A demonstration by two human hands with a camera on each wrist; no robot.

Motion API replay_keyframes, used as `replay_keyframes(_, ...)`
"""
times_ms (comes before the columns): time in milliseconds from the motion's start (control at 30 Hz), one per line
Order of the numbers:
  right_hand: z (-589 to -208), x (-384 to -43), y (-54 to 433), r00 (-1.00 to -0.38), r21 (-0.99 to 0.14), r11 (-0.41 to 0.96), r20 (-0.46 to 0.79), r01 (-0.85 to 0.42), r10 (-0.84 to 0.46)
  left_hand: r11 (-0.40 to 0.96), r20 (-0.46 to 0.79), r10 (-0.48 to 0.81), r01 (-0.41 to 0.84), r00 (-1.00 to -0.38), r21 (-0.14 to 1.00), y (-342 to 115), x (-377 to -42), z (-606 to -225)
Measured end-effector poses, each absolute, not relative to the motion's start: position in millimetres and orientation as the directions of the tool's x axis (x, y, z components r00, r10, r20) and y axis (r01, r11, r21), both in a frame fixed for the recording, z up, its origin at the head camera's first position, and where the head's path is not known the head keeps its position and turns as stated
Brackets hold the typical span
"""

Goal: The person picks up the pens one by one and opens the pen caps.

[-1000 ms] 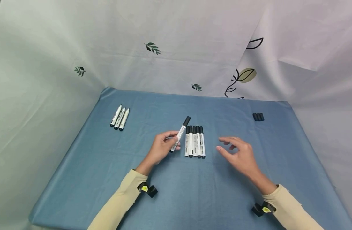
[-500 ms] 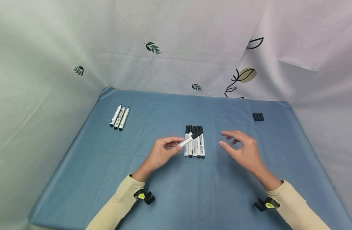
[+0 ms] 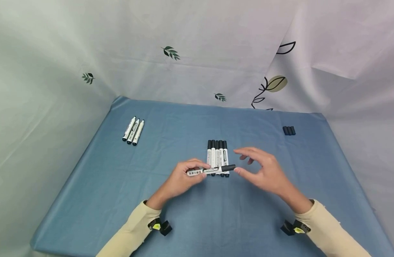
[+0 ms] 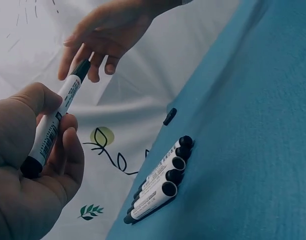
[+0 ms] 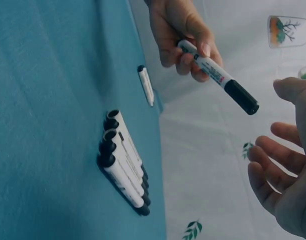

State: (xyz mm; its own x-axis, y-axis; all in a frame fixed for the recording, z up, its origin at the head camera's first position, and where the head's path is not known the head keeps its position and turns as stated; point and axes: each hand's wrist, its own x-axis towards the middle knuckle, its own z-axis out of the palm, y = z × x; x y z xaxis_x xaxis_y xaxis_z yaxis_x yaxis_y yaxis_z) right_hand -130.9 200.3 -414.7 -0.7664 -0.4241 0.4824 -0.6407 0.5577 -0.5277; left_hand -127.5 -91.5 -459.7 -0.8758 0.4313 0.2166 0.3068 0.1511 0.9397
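My left hand pinches a white whiteboard marker between thumb and fingers. The marker lies nearly level in the head view, its black cap pointing right. My right hand is beside that cap with thumb and fingers spread apart; the right wrist view shows a gap between them and the cap. Below the held marker, a row of several capped markers lies side by side on the blue cloth, partly covered by it in the head view.
Three uncapped markers lie at the back left of the blue-covered table. At the back right sit three loose black caps. White patterned fabric hangs behind the table and at its sides.
The marker in my left hand has turned from steeply tilted to nearly level, its cap swinging right. My right hand drew back slightly, then came left, close to the cap.
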Motion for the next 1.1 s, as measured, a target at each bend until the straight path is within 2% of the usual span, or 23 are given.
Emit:
replay_keyframes(267, -419, -125, 187, -0.765, -0.543, 0.543, 0.384, -0.641, -0.518, 0.133, 0.228, 0.436, 0.313, -0.87, 0.94, -92, -122, -464)
replay_keyframes(467, -423, -124, 180, -0.729, -0.541, 0.502, 0.385, -0.675, -0.565, 0.141, 0.22, 0.437, 0.308, -0.872, 0.941, -94, -118, -466)
replay_keyframes(767, -423, -120, 175, -0.732, -0.544, 0.503, 0.384, -0.672, -0.562, 0.203, 0.235, 0.44, 0.351, -0.867, 0.914, -96, -114, -468)
replay_keyframes(1100, -423, -119, 173, -0.737, -0.538, 0.512, 0.394, -0.669, -0.549, 0.154, 0.194, 0.446, 0.289, -0.874, 0.945, -95, -115, -472)
